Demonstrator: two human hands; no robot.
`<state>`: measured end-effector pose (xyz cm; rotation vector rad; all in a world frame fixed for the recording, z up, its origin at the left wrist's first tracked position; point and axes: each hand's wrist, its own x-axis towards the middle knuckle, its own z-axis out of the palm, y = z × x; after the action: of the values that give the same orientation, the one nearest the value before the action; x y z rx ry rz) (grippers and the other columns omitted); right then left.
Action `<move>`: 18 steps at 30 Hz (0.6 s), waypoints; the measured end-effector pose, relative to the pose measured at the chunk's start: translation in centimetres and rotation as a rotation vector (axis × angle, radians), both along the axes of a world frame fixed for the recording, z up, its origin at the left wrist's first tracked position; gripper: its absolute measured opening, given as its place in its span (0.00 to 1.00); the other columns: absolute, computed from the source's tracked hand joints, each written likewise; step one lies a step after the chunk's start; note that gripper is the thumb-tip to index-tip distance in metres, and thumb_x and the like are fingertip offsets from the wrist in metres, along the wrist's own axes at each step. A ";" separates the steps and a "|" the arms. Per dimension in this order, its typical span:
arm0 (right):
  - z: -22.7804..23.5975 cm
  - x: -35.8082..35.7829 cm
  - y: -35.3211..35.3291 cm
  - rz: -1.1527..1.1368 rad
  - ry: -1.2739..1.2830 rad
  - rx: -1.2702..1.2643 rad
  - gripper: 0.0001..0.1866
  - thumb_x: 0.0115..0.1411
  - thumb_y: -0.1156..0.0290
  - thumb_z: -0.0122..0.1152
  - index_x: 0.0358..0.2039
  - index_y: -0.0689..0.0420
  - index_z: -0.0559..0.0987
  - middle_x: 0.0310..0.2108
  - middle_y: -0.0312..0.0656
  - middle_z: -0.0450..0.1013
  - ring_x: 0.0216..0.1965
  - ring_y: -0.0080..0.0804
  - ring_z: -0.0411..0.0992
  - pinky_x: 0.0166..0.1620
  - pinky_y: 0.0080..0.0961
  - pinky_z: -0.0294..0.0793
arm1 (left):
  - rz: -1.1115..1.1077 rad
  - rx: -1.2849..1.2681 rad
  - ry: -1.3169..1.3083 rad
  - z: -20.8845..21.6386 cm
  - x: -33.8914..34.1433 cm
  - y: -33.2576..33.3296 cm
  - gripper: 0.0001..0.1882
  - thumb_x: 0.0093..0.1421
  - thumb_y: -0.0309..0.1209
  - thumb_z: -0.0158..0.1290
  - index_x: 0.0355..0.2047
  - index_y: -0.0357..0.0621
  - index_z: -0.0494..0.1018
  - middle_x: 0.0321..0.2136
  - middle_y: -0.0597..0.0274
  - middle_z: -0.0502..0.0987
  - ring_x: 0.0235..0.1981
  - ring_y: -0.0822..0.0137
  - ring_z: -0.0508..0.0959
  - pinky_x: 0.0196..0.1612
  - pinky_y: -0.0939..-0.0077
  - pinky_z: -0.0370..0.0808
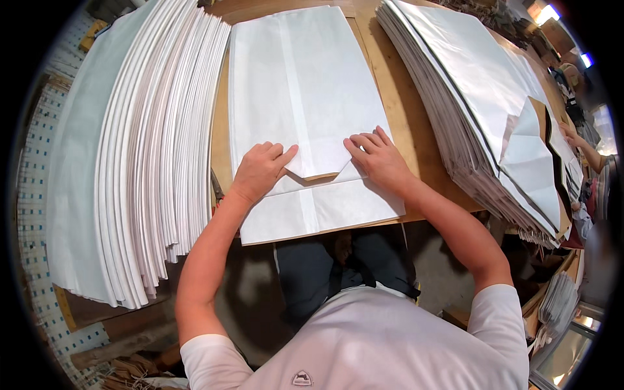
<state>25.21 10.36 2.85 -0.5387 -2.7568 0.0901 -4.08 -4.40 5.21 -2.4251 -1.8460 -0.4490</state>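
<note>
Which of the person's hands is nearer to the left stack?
Left. The left hand is on the paper, just right of the left stack; the right hand is farther across the paper.

Paper sack (311, 110) was white, tan at fold edge. Left stack (146, 149) and right stack (478, 75) were white. Tabletop (408, 123) was brown; shirt (390, 344) pale, trousers (304, 276) dark blue-grey.

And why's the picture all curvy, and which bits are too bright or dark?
Head view: a fisheye lens bends straight edges, mostly near the black rim; head view, upper right: a glaring white light; head view, lower middle: dim shadow beneath the brown wooden table; head view, centre: the flat white paper bag looks clear.
</note>
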 end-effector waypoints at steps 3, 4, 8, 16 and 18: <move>0.5 0.3 0.0 0.033 -0.020 -0.057 0.19 0.67 0.66 0.60 0.58 0.52 0.76 0.56 0.38 0.72 0.61 0.37 0.68 0.68 0.58 0.61 | -0.036 -0.050 0.025 1.4 0.2 -0.6 0.21 0.58 0.28 0.60 0.53 0.51 0.81 0.32 0.61 0.74 0.35 0.59 0.75 0.41 0.66 0.76; 1.1 0.8 -0.2 0.049 -0.038 -0.047 0.19 0.68 0.66 0.60 0.59 0.51 0.75 0.57 0.38 0.71 0.62 0.37 0.67 0.68 0.58 0.61 | -0.057 -0.061 0.026 1.8 0.1 -1.0 0.20 0.60 0.30 0.60 0.53 0.51 0.81 0.33 0.61 0.75 0.36 0.59 0.76 0.42 0.66 0.76; 1.6 1.6 0.1 0.084 -0.141 0.026 0.21 0.68 0.63 0.60 0.60 0.50 0.73 0.60 0.39 0.70 0.65 0.36 0.65 0.68 0.57 0.61 | -0.078 0.028 -0.070 2.3 0.9 -2.0 0.16 0.63 0.36 0.59 0.49 0.49 0.82 0.34 0.59 0.77 0.39 0.57 0.77 0.43 0.64 0.77; 1.1 1.6 -0.1 0.080 -0.106 0.039 0.21 0.68 0.63 0.60 0.60 0.51 0.73 0.62 0.40 0.70 0.65 0.37 0.66 0.69 0.54 0.61 | 0.254 -0.135 -0.335 -0.7 5.6 1.6 0.20 0.67 0.42 0.57 0.53 0.43 0.78 0.57 0.51 0.75 0.57 0.49 0.75 0.59 0.57 0.72; 0.9 1.6 -0.3 0.080 -0.090 0.020 0.21 0.68 0.64 0.59 0.61 0.51 0.73 0.62 0.41 0.70 0.65 0.38 0.66 0.69 0.54 0.60 | 0.195 0.020 -0.334 -2.1 5.8 1.0 0.24 0.69 0.43 0.55 0.61 0.46 0.73 0.64 0.51 0.71 0.65 0.47 0.70 0.67 0.54 0.66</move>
<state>26.81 10.05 3.72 -0.4373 -2.8633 0.0580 1.74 -3.35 3.07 -2.2351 -2.1634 -0.8961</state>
